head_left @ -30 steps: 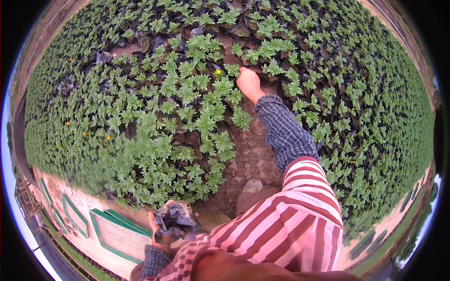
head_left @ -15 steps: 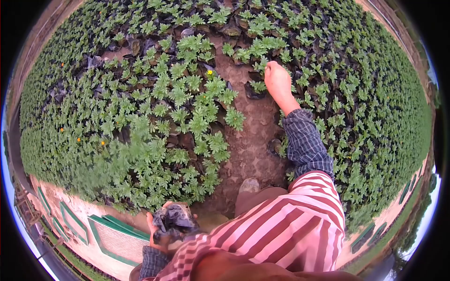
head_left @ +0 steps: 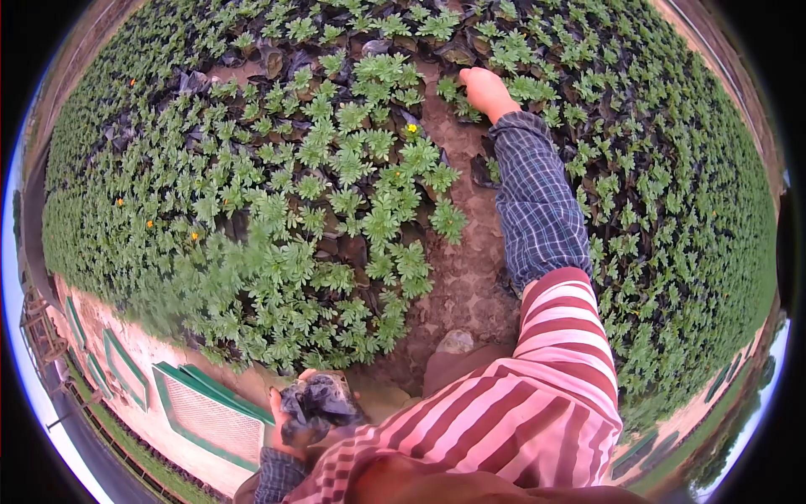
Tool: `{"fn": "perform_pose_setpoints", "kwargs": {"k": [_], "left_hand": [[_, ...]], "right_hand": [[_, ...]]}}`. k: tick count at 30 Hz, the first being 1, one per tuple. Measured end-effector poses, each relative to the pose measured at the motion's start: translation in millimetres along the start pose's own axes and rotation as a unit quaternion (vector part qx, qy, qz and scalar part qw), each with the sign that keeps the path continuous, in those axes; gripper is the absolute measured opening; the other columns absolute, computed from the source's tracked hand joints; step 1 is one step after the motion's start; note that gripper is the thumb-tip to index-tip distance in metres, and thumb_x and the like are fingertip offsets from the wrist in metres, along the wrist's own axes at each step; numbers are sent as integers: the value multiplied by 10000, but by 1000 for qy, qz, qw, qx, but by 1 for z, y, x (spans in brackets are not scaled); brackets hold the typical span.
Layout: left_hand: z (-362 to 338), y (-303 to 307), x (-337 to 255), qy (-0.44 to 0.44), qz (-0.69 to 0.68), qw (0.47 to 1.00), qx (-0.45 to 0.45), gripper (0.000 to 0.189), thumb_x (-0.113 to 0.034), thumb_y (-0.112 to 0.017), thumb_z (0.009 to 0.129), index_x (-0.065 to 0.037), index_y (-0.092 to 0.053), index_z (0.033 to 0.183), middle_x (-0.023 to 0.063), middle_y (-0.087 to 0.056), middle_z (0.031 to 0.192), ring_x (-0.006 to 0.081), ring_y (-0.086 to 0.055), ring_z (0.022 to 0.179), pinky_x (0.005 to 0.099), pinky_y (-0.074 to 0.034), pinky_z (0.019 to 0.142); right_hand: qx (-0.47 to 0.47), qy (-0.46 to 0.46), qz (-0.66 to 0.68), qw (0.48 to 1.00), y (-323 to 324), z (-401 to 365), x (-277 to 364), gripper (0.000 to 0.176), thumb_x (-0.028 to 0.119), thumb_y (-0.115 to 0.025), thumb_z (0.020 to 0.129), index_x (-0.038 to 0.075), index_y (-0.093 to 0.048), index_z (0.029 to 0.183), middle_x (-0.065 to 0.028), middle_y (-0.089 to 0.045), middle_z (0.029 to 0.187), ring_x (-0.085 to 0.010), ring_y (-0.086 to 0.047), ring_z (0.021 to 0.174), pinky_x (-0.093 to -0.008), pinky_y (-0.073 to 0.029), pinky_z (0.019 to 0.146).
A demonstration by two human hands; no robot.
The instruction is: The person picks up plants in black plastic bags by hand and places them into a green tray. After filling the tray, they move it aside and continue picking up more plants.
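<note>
My left hand is low by my body, its fingers wrapped round a crumpled black plastic bag with what looks like soil at its top. At full stretch, my right hand is over the far end of the bare soil strip. Its fingers are curled together beside small green seedlings, and whatever is between them is hidden. Dense leafy seedlings in black bags spread to the left of the strip, one with a yellow flower.
A brown soil path runs between two beds of bagged plants. My shoe stands at its near end. More bagged plants fill the right side. Green-framed mesh panels are set in a pale wall at the lower left.
My right hand has moved farther forward and slightly left along the strip, the arm stretching out. My left hand still holds the black plastic bag. The view has shifted a little.
</note>
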State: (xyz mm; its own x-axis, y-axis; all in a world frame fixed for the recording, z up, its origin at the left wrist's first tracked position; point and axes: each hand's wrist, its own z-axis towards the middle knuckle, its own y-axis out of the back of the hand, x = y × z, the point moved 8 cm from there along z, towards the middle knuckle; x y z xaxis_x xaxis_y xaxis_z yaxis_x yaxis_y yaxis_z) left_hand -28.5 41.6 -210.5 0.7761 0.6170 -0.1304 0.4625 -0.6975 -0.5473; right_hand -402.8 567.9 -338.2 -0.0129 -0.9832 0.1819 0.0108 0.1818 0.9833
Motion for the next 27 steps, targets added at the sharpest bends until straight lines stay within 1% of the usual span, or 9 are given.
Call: {"fn": "perform_pose_setpoints", "kwargs": {"k": [6,8,10,12,13,15,18,24,27], "left_hand": [[-3,4,-10,-27,85,996,-24,867,-738,-512,768,-122,-405,1369,208,-532,1265,453,-514,1140,656,-391,951],[-3,18,-10,-21,55,998,-35,878,-726,-523,773,-112,-385,1385,193,-528,1275,434,-516,1146,648,-390,958],[-1,14,-12,-20,68,997,-20,877,-731,-526,765,-120,-392,1379,191,-518,1286,430,-514,1147,652,-384,961],[2,16,-11,-10,19,1000,-16,864,-742,-507,767,-120,-410,1359,203,-505,1300,442,-510,1149,658,-372,971],[3,12,-10,-5,21,1000,-9,854,-746,-498,768,-122,-418,1346,209,-501,1303,452,-506,1150,665,-373,965],[4,4,-8,2,22,1000,1,845,-751,-488,769,-124,-426,1332,215,-497,1306,462,-503,1151,672,-373,959],[8,-5,-6,10,3,1000,8,830,-754,-475,773,-129,-433,1318,224,-496,1303,479,-502,1143,685,-390,930],[8,-8,-13,3,113,993,43,869,-729,-540,759,-107,-411,1351,214,-492,1314,448,-517,1141,643,-425,924],[4,-27,-8,13,81,996,43,852,-720,-548,762,-120,-410,1352,214,-492,1316,440,-507,1159,644,-425,920]], "right_hand": [[-19,-58,28,998,-6,-7,-27,150,8,-541,757,-5,-588,898,-234,-635,918,-412,-606,921,-470,-485,787],[1,-77,1,997,-20,-9,-39,142,27,-536,783,11,-596,911,-220,-644,902,-402,-611,910,-473,-492,779],[-47,-93,-8,995,-1,-17,-26,165,32,-514,808,39,-595,953,-201,-633,903,-390,-613,888,-484,-492,754],[-117,-52,-24,992,50,-35,23,174,51,-497,834,66,-590,980,-162,-614,892,-360,-608,881,-475,-488,740],[-148,-9,31,988,63,-46,45,139,86,-523,813,77,-597,931,-125,-599,881,-326,-598,896,-433,-491,779],[-44,55,150,986,52,-64,79,157,110,-557,806,108,-603,955,-103,-606,904,-311,-583,927,-416,-483,809],[109,83,207,969,3,-84,106,441,49,-606,757,155,-565,1183,-112,-585,1021,-321,-568,1012,-411,-468,869],[97,66,138,983,-33,-75,107,307,55,-532,817,99,-575,1118,-149,-585,989,-335,-591,960,-413,-490,823],[38,107,103,988,-30,-75,112,209,61,-499,835,47,-578,1028,-154,-594,938,-334,-603,920,-414,-501,782]]}}
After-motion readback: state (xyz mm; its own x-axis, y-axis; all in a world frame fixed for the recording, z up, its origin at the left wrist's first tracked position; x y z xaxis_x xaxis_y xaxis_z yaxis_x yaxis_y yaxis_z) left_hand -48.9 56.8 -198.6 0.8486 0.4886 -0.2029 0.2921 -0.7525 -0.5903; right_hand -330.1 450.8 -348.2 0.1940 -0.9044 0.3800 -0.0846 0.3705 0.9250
